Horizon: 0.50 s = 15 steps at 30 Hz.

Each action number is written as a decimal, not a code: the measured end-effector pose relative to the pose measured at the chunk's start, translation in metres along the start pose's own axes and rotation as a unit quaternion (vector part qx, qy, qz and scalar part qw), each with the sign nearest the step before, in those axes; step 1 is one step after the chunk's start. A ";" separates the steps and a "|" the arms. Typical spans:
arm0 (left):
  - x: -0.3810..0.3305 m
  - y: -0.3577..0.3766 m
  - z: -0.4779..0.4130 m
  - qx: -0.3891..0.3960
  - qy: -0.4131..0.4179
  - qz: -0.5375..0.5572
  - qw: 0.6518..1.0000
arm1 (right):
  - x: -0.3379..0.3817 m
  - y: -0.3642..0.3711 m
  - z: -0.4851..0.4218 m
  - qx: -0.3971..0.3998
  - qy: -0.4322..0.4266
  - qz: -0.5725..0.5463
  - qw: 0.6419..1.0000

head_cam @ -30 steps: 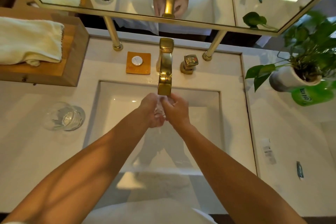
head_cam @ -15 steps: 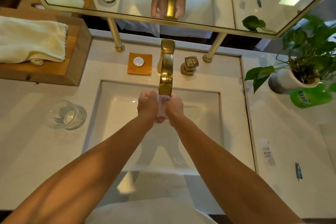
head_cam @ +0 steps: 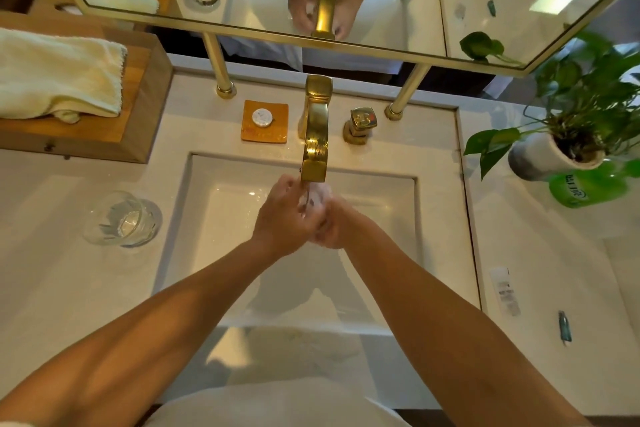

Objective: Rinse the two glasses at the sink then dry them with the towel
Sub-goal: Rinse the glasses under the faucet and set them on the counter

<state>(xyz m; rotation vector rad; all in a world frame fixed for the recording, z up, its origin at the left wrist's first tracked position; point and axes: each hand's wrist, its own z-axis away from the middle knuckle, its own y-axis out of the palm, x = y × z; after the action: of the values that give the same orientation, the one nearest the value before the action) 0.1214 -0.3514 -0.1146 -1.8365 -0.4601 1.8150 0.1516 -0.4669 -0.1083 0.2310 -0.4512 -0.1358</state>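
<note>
Two glasses: one glass (head_cam: 313, 199) is under the faucet (head_cam: 315, 139) over the sink (head_cam: 221, 218), left hand (head_cam: 282, 218) and right hand (head_cam: 337, 225) each with grip clamped round it. The second glass (head_cam: 123, 218) stands on the worktop (head_cam: 52, 288) by the sink's left edge. One towel (head_cam: 59, 74) lies on a box (head_cam: 138, 128) at the back-left corner.

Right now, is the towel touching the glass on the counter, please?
Apart. The head view shows bare counter between the towel and the glass.
</note>
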 end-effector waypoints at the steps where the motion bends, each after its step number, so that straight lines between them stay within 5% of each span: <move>1: 0.008 -0.003 0.002 0.028 0.057 -0.032 0.997 | 0.002 -0.002 0.002 0.025 0.010 0.019 0.999; 3: 0.012 -0.005 0.000 0.058 0.062 -0.040 0.996 | 0.005 -0.004 0.005 0.035 0.017 0.055 0.998; 9: -0.020 0.014 -0.021 -0.028 -0.200 0.104 0.974 | 0.004 -0.001 0.003 -0.093 -0.032 0.001 0.995; 11: -0.027 0.016 -0.027 -0.054 -0.313 0.199 0.927 | 0.001 -0.002 -0.001 -0.140 -0.086 0.019 0.986; 15: -0.032 0.008 -0.033 0.012 -0.481 0.459 0.747 | -0.012 -0.002 -0.003 -0.212 -0.214 0.110 0.947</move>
<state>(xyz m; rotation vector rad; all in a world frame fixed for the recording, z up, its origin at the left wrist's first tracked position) 0.1521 -0.3802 -0.0934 -0.9264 0.2464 3.3881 0.1425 -0.4664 -0.1165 -0.2806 -0.8609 -0.0595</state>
